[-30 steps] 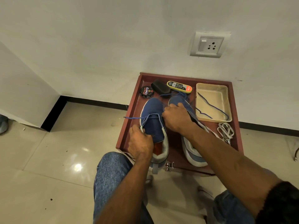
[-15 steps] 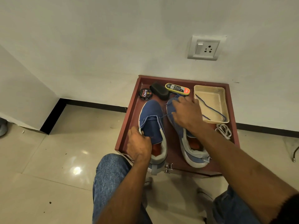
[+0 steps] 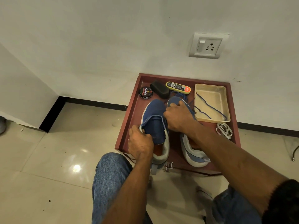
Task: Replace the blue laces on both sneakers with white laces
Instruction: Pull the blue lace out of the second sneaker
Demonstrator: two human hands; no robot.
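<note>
I am sitting on a tiled floor, looking down at a low red-brown tray (image 3: 129,120) pushed against a white wall. Two blue sneakers lie side by side in it, toes toward the wall.

My left hand (image 3: 140,143) grips the left sneaker (image 3: 155,122) at its near left edge, fingers curled round the side by the opening. A blue lace (image 3: 153,117) runs across the upper of this sneaker.

My right hand (image 3: 178,118) reaches across and lies between the two sneakers, over the inner side of the right sneaker (image 3: 192,152). Its fingers are curled at the end of that lace, but I cannot tell whether they are pinching it. More loose blue lace (image 3: 181,94) lies at the toe of the right sneaker, just past my knuckles.

To the right, at the back of the tray, is a shallow cream dish (image 3: 212,89), with another blue lace (image 3: 208,105) draped across it and over its left rim. Just in front of the dish lies a bundle of white laces (image 3: 224,130), untouched.

Along the back edge of the tray are a round black polish tin (image 3: 146,92), a black brush (image 3: 159,88) and a yellow-rimmed oval case (image 3: 178,87).

A wall socket (image 3: 206,46) is above the tray. My jeans-clad knees (image 3: 111,175) show at the bottom.
</note>
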